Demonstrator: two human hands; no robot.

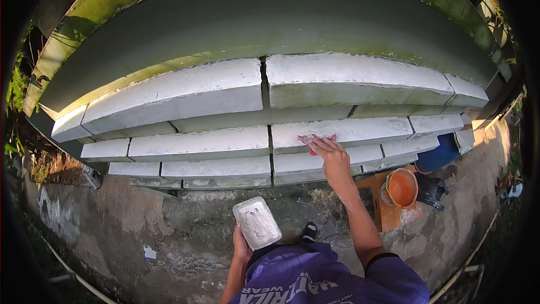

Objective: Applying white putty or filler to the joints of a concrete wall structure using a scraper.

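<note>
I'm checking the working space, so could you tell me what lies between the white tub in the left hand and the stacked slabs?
In the head view, only bare, stained concrete ground lies between the tub and the slabs.

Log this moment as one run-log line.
left hand: holds white tub | right hand: presses pink cloth on white slab

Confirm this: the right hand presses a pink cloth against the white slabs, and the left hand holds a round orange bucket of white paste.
Not quite. In the head view, the left hand holds a rectangular white tray of paste; the orange bucket sits on the ground. The right hand does press a pink cloth on the white slabs.
</note>
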